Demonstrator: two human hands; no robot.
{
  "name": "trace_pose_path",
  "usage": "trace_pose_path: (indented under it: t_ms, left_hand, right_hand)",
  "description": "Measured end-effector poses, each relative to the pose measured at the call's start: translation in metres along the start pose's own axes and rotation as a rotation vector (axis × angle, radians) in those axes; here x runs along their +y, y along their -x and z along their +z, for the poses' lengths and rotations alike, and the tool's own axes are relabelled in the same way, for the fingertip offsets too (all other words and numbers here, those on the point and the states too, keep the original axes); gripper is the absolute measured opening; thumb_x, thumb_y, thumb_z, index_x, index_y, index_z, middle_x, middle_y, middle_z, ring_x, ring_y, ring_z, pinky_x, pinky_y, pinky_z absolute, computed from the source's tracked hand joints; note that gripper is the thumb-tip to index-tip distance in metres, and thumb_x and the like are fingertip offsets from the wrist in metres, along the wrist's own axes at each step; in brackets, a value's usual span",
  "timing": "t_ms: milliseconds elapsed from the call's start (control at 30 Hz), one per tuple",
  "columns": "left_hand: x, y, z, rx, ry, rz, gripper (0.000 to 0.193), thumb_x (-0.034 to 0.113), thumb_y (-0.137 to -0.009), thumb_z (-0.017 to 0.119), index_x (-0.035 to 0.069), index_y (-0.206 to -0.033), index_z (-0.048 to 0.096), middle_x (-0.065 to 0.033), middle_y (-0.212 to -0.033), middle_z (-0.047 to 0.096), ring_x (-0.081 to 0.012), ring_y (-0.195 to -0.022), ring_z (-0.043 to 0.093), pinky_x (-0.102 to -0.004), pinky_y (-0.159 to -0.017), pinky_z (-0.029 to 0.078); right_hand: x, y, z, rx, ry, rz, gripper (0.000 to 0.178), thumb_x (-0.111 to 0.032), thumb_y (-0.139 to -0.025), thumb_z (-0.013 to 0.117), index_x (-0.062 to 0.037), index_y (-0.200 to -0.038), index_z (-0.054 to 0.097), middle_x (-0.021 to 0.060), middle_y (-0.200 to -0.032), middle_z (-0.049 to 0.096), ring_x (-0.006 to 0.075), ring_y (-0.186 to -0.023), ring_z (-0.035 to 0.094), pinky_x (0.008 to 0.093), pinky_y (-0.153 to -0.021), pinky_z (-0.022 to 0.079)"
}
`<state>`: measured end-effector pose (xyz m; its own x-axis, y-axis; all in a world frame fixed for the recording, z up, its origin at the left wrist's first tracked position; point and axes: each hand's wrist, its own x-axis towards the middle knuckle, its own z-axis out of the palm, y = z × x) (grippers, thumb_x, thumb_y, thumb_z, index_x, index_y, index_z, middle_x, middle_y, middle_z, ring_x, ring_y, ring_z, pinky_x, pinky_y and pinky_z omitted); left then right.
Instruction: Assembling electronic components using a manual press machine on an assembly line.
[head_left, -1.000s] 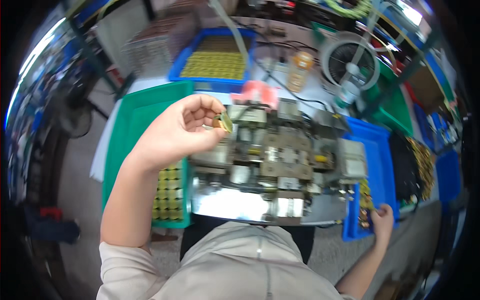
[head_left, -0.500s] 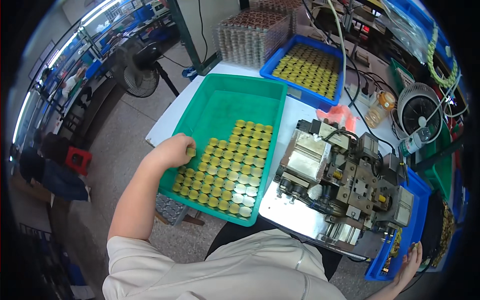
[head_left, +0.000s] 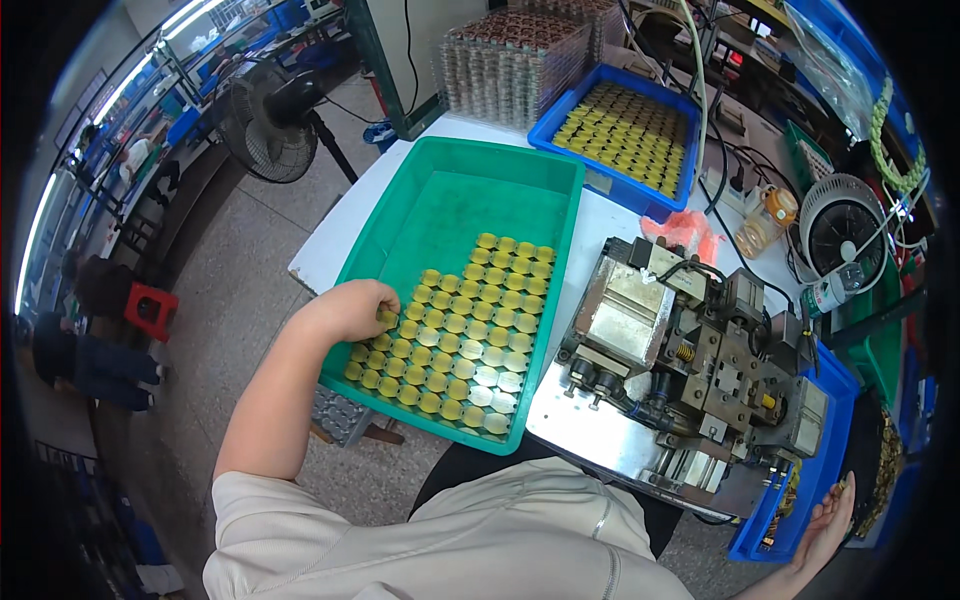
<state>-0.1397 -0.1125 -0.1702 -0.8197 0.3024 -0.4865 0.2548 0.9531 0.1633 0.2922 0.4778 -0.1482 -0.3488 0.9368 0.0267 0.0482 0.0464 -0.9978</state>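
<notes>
My left hand (head_left: 360,310) reaches over the left side of a green tray (head_left: 460,156), its fingers pinched on a small yellow disc (head_left: 387,318) at the end of a row. Many similar flat yellow discs (head_left: 455,343) lie in close rows over the tray's near and right part; a few by the near right corner shine pale. At the lower right, my right hand (head_left: 826,520) is raised beside a blue bin (head_left: 745,543) holding yellow metal pieces. Its fingers are bent together, with a tiny yellowish spot at the tips that I cannot make out.
A metal machine fixture (head_left: 690,350) stands on the white table right of the green tray. Behind are a blue tray (head_left: 612,183) of yellow parts and stacked clear trays (head_left: 505,70). An orange-capped bottle (head_left: 768,222), a small fan (head_left: 843,235) and cables crowd the right.
My left hand has moved slightly down and right with the disc, closer to the rows. My right hand has shifted a little up and right, its fingers more bent.
</notes>
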Motion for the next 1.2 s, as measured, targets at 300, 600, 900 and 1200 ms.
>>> trace_pose_path:
  t_ms: [300,600,900,1200]
  left_hand:
    - [-0.007,0.004,0.008,0.019,0.066,0.04,0.031,0.005,-0.078,0.073,0.004,-0.108,0.072,-0.0096,-0.099,0.073,-0.0253,-0.084,0.068,-0.0363,-0.077,0.055]
    - [-0.019,0.019,0.016,0.144,0.122,0.121,0.044,0.005,-0.075,0.071,0.003,-0.118,0.061,-0.0146,-0.117,0.063,-0.0334,-0.094,0.065,-0.0433,-0.084,0.053]
    - [0.099,0.039,0.021,0.638,0.681,0.324,0.036,-0.003,-0.083,0.065,0.006,-0.117,0.058,-0.008,-0.121,0.055,-0.016,-0.091,0.061,-0.028,-0.07,0.047]
    - [0.141,0.025,0.058,0.688,0.948,0.453,0.025,-0.002,-0.086,0.064,0.005,-0.109,0.063,-0.0049,-0.119,0.056,-0.0117,-0.086,0.056,-0.0225,-0.067,0.042]
  right_hand:
    - [-0.037,0.029,0.095,-0.114,-0.126,0.009,0.031,-0.021,-0.105,0.055,-0.0094,-0.133,0.056,-0.0011,-0.088,0.055,0.0001,-0.068,0.047,0.011,-0.055,0.035]
    - [-0.029,0.045,0.214,-0.615,0.284,-0.119,0.014,-0.011,-0.096,0.063,-0.0068,-0.109,0.066,-0.0001,-0.079,0.062,0.0058,-0.064,0.053,0.0183,-0.056,0.039]
    - [-0.035,0.034,0.248,-0.646,0.837,-0.19,0.009,-0.012,-0.095,0.064,-0.0032,-0.095,0.06,0.0018,-0.076,0.061,0.0091,-0.065,0.051,0.0228,-0.06,0.042]
    - [-0.031,0.029,0.25,-0.682,0.963,-0.261,0.018,-0.022,-0.094,0.064,-0.0044,-0.094,0.059,0.0027,-0.068,0.057,0.0177,-0.059,0.051,0.0314,-0.058,0.043]
